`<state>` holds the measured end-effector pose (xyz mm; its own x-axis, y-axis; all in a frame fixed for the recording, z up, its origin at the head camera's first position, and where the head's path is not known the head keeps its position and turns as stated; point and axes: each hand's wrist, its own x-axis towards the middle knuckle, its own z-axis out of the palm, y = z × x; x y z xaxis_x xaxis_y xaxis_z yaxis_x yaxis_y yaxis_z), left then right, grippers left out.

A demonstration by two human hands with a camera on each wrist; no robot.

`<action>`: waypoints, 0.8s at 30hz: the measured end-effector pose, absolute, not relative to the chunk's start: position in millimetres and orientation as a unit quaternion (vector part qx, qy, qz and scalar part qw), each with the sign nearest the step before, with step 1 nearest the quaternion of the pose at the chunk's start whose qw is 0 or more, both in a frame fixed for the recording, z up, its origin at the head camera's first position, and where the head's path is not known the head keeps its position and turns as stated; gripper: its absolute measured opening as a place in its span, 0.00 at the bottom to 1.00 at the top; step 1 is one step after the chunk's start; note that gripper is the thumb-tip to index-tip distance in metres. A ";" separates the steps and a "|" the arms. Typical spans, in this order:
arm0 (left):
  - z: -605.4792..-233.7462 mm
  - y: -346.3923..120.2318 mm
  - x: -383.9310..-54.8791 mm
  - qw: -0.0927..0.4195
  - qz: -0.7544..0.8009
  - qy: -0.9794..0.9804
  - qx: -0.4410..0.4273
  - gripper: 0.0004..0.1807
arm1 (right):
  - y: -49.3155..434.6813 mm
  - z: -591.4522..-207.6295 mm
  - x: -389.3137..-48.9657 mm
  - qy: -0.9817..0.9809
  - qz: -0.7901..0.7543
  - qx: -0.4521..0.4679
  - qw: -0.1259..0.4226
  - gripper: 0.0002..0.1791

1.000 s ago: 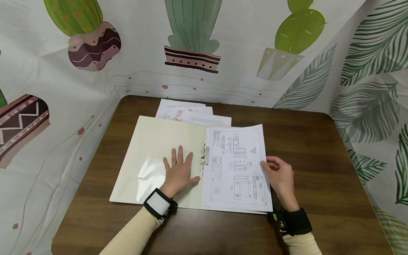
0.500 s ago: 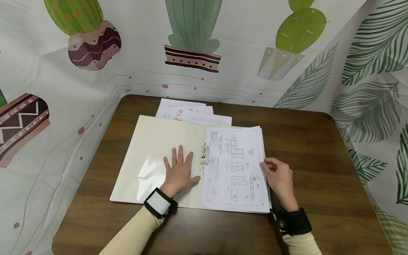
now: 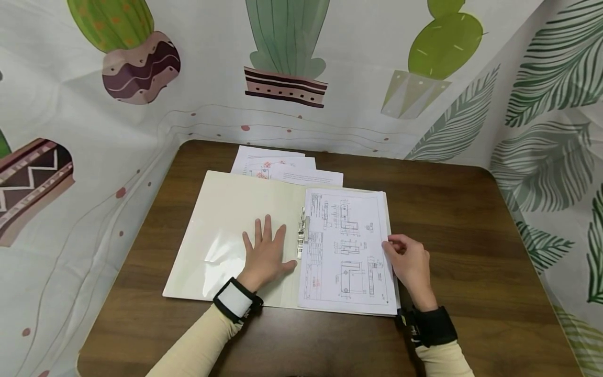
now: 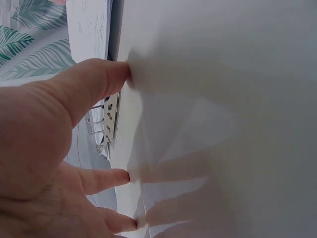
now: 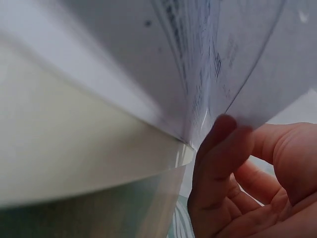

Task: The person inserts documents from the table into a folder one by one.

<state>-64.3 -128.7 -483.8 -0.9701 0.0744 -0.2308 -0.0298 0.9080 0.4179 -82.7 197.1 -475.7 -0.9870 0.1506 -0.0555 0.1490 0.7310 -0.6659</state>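
Note:
A cream ring binder [image 3: 226, 209] lies spread flat on the table. My left hand [image 3: 264, 262] rests on its inside left cover with fingers spread and straight; the left wrist view shows the fingertips [image 4: 124, 176] on the glossy surface. Along the binder's spine runs a metal ring clip [image 3: 301, 233]. On the right half is a stack of papers, its top sheet [image 3: 330, 251] printed with technical drawings. My right hand [image 3: 412, 267] pinches that sheet's right edge between thumb and forefinger. In the right wrist view the pinched sheet [image 5: 267, 74] is lifted above the pages beneath.
Several loose printed sheets [image 3: 287, 165] lie behind the binder, partly under its far edge. The brown wooden table [image 3: 452, 209] has rounded corners. A cloth [image 3: 202, 68] printed with cacti and leaves hangs behind and beside it.
My right hand has moved slightly left with the sheet's edge, and the top sheet now lies lower and more evenly over the stack. The left hand has stayed in place.

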 end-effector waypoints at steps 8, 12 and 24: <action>-482.7 -129.2 -63.6 0.120 0.214 0.969 0.013 0.53 | 195.8 -477.5 -83.7 -0.935 0.346 -0.074 0.003 0.13; -482.4 -129.3 -63.6 0.122 0.215 0.969 0.013 0.53 | 195.5 -479.4 -84.1 -0.936 0.344 -0.071 0.004 0.14; -482.4 -129.5 -63.9 0.122 0.218 0.968 0.013 0.53 | 195.7 -484.6 -82.6 -0.943 0.325 -0.070 -0.013 0.19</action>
